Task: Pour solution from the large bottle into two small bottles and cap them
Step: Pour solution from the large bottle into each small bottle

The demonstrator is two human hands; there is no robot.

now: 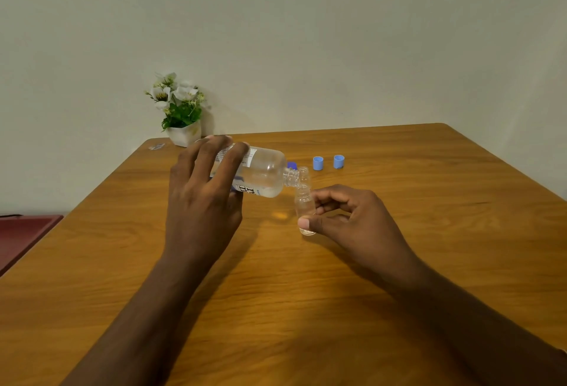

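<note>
While cylindrical large bottle (264,171) tilts, clear small bottle (303,205)

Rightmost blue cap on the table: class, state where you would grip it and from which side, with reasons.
Pinch the blue cap across its round side wall, coming from above. It stands on end on the table, short and cylindrical, and the other cap sits apart from it, so fingers likely fit on both sides.

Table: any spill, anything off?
No clear spill. A glossy patch on the table beside the small bottle in the right hand could be glare or drops; cannot tell. A clear scrap lies loose at the far left corner, by the flower pot.
</note>
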